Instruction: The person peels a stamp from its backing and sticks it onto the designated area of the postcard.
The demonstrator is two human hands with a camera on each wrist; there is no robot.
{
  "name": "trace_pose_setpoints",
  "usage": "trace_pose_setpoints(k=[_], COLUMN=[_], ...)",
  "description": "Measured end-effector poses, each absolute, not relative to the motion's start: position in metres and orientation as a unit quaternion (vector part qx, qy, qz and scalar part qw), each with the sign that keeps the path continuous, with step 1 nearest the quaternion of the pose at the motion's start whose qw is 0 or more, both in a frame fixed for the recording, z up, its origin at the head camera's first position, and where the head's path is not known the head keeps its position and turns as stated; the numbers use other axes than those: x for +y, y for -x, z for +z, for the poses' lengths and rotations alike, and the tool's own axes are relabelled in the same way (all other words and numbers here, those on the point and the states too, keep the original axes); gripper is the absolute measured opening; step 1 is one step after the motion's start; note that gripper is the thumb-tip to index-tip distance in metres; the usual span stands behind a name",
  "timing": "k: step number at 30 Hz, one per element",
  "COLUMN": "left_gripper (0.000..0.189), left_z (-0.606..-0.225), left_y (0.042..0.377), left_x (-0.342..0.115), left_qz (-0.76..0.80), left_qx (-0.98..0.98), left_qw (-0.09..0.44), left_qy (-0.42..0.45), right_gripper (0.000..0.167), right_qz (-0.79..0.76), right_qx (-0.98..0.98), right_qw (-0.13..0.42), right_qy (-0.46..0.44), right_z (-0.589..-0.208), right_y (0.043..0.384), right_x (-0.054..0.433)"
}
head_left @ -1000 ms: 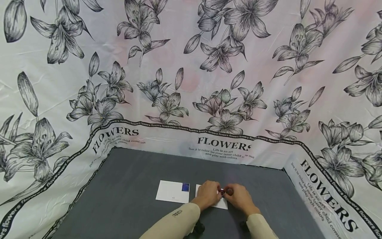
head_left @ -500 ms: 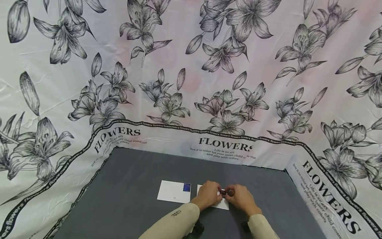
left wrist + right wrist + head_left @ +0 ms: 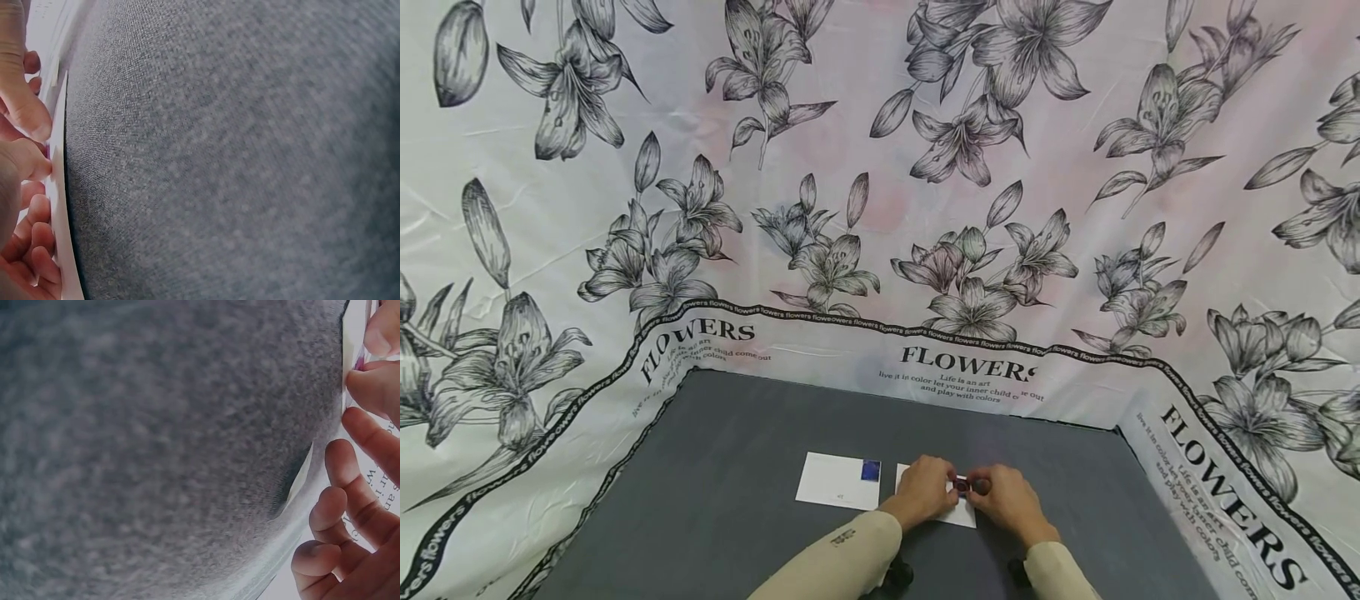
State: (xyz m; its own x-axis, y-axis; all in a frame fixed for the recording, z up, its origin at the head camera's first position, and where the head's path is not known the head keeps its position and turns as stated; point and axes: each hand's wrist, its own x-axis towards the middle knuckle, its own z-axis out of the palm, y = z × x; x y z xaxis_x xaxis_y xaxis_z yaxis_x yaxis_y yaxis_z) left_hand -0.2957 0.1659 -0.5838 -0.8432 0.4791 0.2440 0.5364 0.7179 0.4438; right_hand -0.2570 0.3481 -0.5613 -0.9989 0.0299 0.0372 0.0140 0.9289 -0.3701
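Observation:
A white card or envelope (image 3: 957, 514) lies flat on the dark table, under both hands. My left hand (image 3: 927, 488) is over its left part, and in the left wrist view the fingers are bent along the white edge. From the right, my right hand (image 3: 1009, 502) reaches over its edge. Between the fingertips of both hands is a small dark purple stamp (image 3: 962, 485), which both hands pinch at its edges. A trace of purple shows between the thumbs in the right wrist view. Most of the stamp's rim is hidden by fingers.
Left of the hands lies a second white card or envelope (image 3: 831, 483), with a blue-purple stamp (image 3: 870, 471) at its upper right corner. A floral-printed cloth (image 3: 880, 208) rises behind and beside the dark grey table surface (image 3: 737, 450).
The purple stamp, seen narrow and mostly covered a second ago, now shows more of its face between the fingertips. Both hands stay at nearly the same place; the head view shifts slightly.

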Motion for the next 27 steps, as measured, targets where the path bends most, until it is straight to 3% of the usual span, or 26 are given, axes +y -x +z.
trace_pose_setpoints(k=[7, 13, 16, 27], left_gripper=[0.017, 0.020, 0.019, 0.018], left_z=[-0.607, -0.585, -0.582, -0.605], left_y=[0.305, 0.293, 0.291, 0.304], left_x=[0.172, 0.167, 0.167, 0.173], left_qz=[-0.257, -0.264, -0.260, -0.257], left_qx=[-0.919, -0.925, -0.925, -0.923], left_qw=[0.093, 0.055, 0.065, 0.073], left_qy=[0.285, 0.269, 0.268, 0.276], right_gripper=[0.018, 0.017, 0.016, 0.018], right_qz=[0.190, 0.190, 0.187, 0.193], right_qx=[-0.982, -0.982, -0.982, -0.981], right_qw=[0.020, 0.013, 0.015, 0.033], right_qy=[0.009, 0.012, 0.011, 0.010], right_z=[-0.562, -0.561, -0.560, -0.565], right_y=[0.257, 0.257, 0.258, 0.256], right_x=[0.349, 0.349, 0.349, 0.350])
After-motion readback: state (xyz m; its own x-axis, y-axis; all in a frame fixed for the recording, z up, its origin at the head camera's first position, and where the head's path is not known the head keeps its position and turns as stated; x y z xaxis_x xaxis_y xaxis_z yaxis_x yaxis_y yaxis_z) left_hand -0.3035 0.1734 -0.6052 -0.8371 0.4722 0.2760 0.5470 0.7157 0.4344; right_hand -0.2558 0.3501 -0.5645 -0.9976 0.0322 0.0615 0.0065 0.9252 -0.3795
